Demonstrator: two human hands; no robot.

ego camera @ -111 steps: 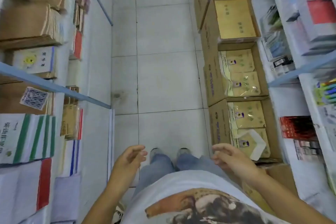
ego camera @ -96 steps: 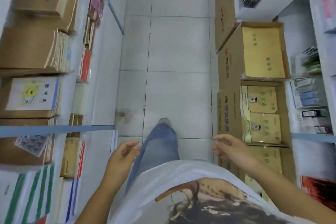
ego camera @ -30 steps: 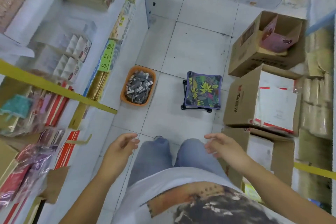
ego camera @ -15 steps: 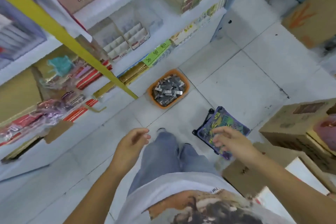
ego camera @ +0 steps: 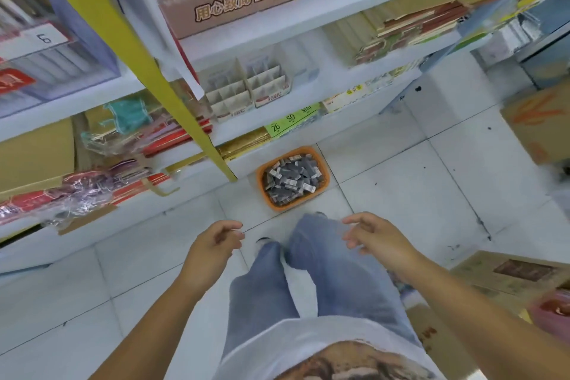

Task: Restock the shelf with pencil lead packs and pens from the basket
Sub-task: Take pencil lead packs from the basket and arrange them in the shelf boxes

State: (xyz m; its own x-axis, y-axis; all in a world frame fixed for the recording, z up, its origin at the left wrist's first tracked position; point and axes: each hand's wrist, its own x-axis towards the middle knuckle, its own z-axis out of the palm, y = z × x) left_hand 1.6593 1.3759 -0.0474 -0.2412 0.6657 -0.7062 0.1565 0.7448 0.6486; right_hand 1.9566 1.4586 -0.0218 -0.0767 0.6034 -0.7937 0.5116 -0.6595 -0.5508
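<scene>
The fingers of the left hand [ego camera: 212, 244] and the right hand [ego camera: 373, 237] are loosely curled and hold nothing; both hands hang in the air above the knees, well short of the stock. The orange basket [ego camera: 261, 176] sits on the floor [ego camera: 401, 182] just ahead of the feet, against the foot of the shelf [ego camera: 311, 88], heaped with small grey packs [ego camera: 293, 179]; pens cannot be made out among them. The divided cardboard boxes [ego camera: 246, 92] on the shelf look mostly unfilled. By this, restocking has not started: every pick and placement remains.

Cardboard box [ego camera: 543, 133] on tiled floor [ego camera: 401, 210]
</scene>
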